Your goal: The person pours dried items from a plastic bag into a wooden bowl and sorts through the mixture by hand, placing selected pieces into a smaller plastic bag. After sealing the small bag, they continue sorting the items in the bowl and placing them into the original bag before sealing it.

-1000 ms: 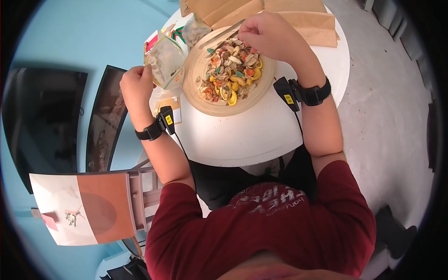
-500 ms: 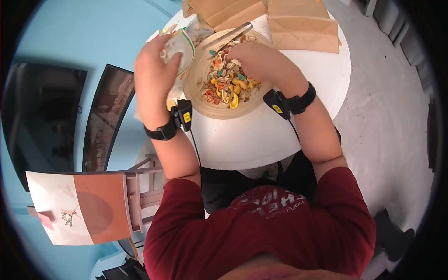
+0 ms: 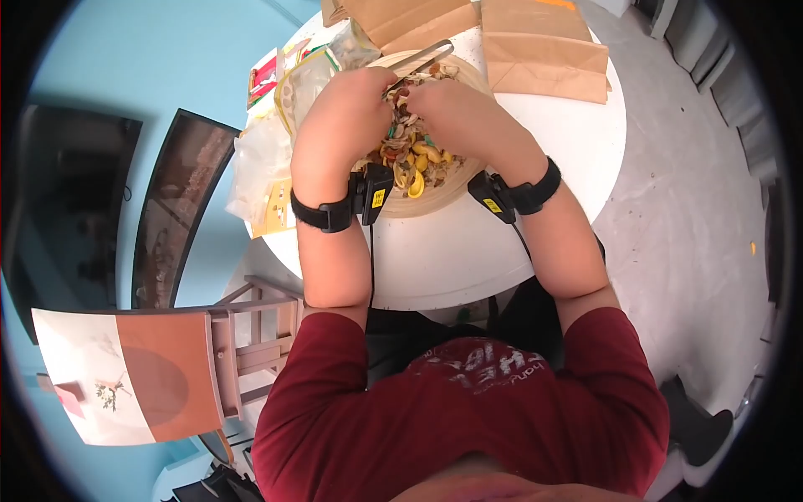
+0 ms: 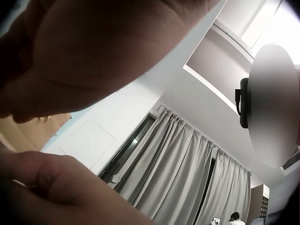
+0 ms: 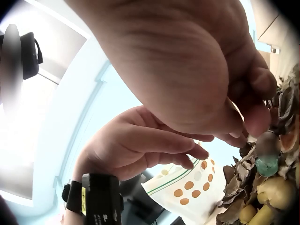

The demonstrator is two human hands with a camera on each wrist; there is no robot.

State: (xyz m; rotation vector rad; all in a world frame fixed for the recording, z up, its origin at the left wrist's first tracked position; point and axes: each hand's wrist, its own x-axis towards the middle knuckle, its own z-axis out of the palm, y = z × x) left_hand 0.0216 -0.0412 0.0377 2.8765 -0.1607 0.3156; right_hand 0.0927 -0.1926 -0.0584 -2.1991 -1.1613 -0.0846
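Note:
A heap of potpourri [image 3: 411,134], with dried leaves, yellow pieces and teal bits, lies on a round woven plate [image 3: 410,206]. My right hand [image 3: 452,109] reaches down onto the heap. In the right wrist view its fingers [image 5: 262,83] bend in close over the dried leaves; I cannot tell whether they pinch a piece. My left hand [image 3: 351,109] is over the plate's left side, beside the right one. Behind the right hand, the right wrist view shows the left hand's fingers [image 5: 159,140] stretched out loosely. Metal tongs [image 3: 427,55] rest across the plate's far edge.
Clear zip bags [image 3: 306,84] stand left of the plate, one dotted with orange. A filled clear bag [image 3: 355,46] is behind them. Brown paper bags [image 3: 545,63] lie at the back of the white round table [image 3: 552,117]. A yellow-orange card [image 3: 274,207] sits at the left edge.
My left hand has let go of the zip bag and moved right, over the plate. My right hand has come lower and nearer, onto the heap, uncovering the tongs.

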